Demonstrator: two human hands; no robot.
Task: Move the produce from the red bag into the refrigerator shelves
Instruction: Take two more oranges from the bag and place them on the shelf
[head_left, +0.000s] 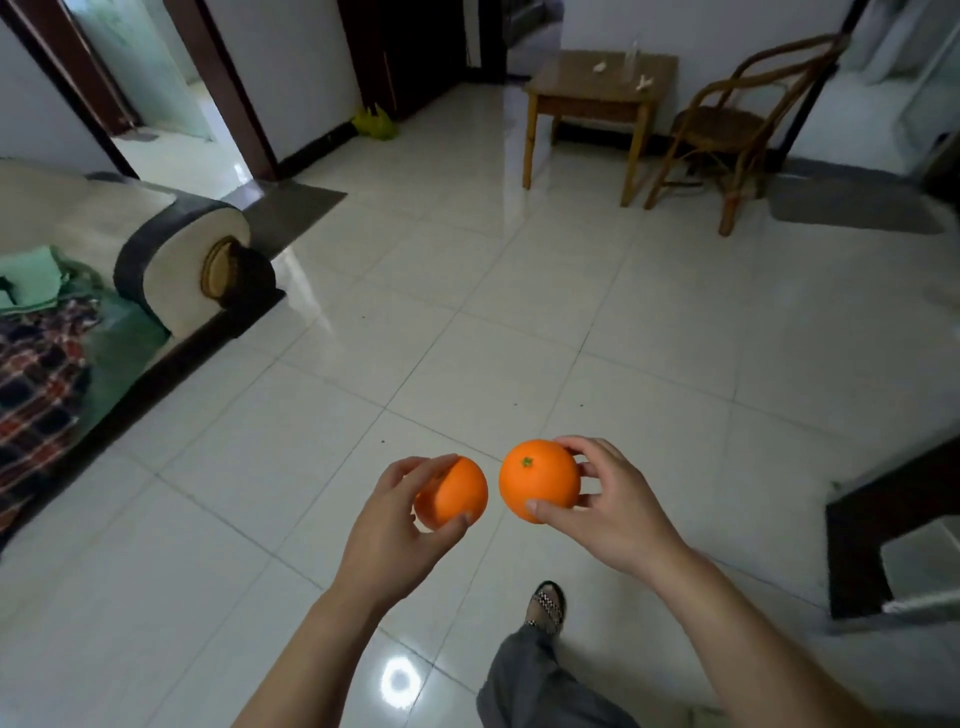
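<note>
I hold one orange in each hand over the white tiled floor. My left hand (400, 519) grips an orange (457, 493) from its left side, fingers curled over its top and bottom. My right hand (608, 499) grips a second orange (537, 480), whose green stem spot faces me. The two fruits sit side by side with a small gap between them. Neither the red bag nor the refrigerator is in view.
A sofa (171, 260) with folded cloths lines the left. A wooden side table (597, 98) and a rattan chair (727, 130) stand against the far wall. A dark low table (883, 525) juts in at the right. A yellow bag (375, 123) lies by a doorway. My sandalled foot (545, 605) steps forward.
</note>
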